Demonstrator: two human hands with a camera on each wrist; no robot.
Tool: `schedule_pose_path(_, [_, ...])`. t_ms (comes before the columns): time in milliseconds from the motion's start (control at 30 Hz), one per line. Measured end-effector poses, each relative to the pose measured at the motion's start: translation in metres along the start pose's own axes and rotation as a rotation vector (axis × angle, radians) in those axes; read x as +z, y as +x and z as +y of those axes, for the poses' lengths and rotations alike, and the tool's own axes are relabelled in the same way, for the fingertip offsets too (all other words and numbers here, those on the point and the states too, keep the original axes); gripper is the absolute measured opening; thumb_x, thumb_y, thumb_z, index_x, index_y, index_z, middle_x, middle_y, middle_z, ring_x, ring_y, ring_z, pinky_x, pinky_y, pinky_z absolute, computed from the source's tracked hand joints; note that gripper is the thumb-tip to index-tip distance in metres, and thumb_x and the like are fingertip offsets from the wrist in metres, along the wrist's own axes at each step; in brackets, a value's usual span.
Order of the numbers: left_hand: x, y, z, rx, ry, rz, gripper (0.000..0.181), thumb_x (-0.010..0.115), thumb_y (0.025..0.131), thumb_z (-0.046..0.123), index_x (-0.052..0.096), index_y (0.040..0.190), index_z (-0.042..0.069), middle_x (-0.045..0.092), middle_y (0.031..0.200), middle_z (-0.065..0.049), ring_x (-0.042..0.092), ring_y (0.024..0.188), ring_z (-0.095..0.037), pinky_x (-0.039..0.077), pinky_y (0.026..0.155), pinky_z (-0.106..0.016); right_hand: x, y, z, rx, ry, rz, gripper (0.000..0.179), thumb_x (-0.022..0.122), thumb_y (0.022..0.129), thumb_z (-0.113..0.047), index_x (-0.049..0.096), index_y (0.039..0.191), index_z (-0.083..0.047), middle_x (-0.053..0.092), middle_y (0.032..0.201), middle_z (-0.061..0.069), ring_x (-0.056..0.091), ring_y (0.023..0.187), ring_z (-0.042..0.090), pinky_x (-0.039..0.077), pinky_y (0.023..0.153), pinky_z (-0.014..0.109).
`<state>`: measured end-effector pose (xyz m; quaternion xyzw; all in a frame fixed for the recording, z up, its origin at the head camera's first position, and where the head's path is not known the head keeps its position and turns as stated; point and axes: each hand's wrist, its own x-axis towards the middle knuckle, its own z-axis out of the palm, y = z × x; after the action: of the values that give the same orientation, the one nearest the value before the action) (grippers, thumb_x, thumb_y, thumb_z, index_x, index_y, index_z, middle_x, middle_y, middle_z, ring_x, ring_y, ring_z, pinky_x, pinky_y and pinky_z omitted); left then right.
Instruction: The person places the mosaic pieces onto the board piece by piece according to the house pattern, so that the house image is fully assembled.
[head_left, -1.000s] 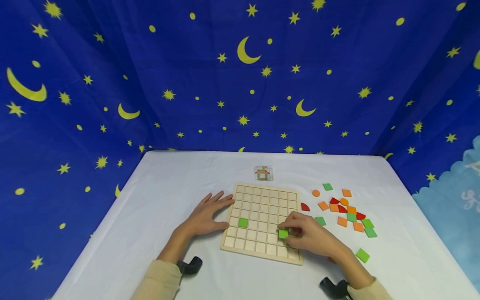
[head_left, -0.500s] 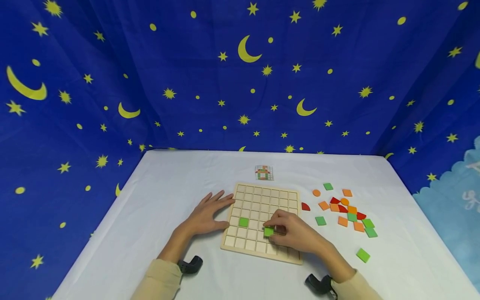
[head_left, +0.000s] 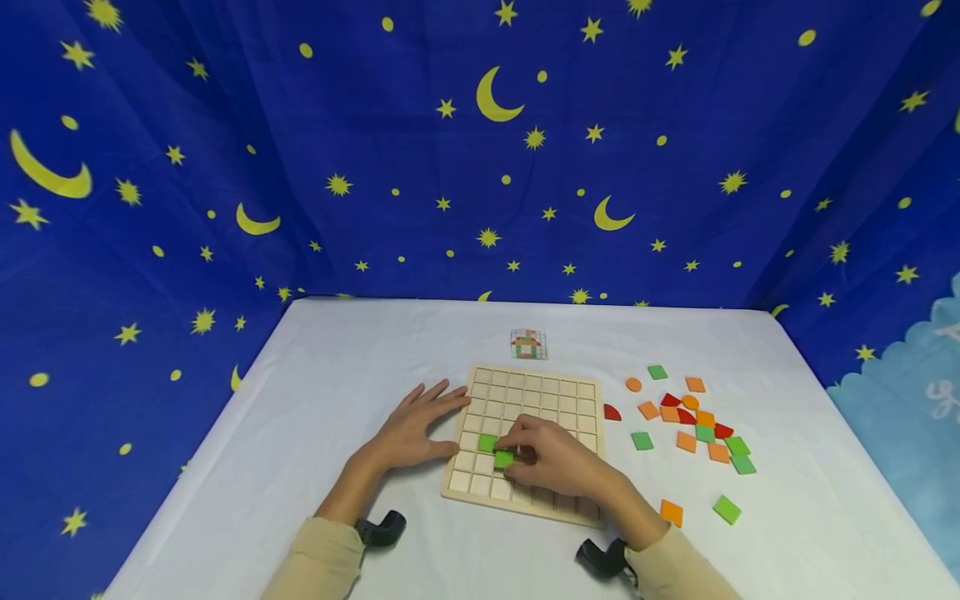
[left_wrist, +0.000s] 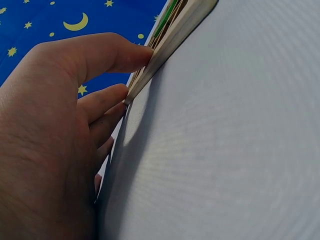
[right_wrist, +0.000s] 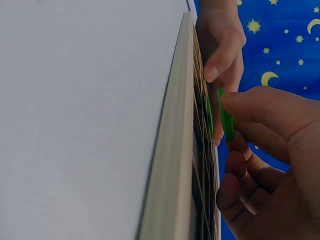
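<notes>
A wooden grid board (head_left: 536, 504) lies on the white table. My left hand (head_left: 420, 429) has its fingers spread, with thumb and fingertips touching the board's left edge; in the left wrist view the thumb (left_wrist: 135, 57) rests against the rim. My right hand (head_left: 558, 458) pinches a green square tile (head_left: 503, 459) between thumb and fingers. In the right wrist view this pinched tile (right_wrist: 226, 116) is held slightly above the grid. Another green square tile (head_left: 487, 442) sits in a cell towards the board's left side, just beyond the held one.
Right of the board lie several loose orange, green and red tiles (head_left: 686, 442), some square, some round or quarter-round. One orange square (head_left: 672, 512) is near my right forearm. A small pattern card (head_left: 528, 344) lies behind the board. A starry blue curtain (head_left: 480, 167) surrounds the table.
My right hand has moved left across the board with the green tile, from the right side to beside the placed green tile. My left hand has stayed at the board's edge.
</notes>
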<state>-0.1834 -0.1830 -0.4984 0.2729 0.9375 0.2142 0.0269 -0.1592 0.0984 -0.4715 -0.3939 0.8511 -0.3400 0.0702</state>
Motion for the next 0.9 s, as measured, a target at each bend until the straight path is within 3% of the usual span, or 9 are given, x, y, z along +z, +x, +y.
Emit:
schedule_pose_path(633, [0.0,0.0,0.0,-0.002,0.0,-0.008,0.075,0.067,0.08,0.05,0.041,0.147,0.028,0.028,0.153,0.015,0.013,0.144,-0.015,0.002,0.117,-0.039,0.023,0.018,-0.005,0.006,-0.038,0.017,0.028,0.074,0.084,-0.028,0.073,0.111,-0.02,0.058,0.092,-0.013,0.048,0.07,0.003,0.043,0.059,0.019])
schedule_pose_path(900, [0.0,0.0,0.0,-0.005,0.002,-0.006,0.075,0.067,0.08,0.049,0.041,0.147,0.028,0.028,0.153,0.016,0.013,0.144,-0.014,0.002,0.117,-0.038,0.022,0.019,-0.007,0.013,-0.058,0.019,0.027,0.075,0.084,-0.029,0.074,0.109,-0.02,0.058,0.089,-0.013,0.047,0.067,0.002,0.042,0.056,0.019])
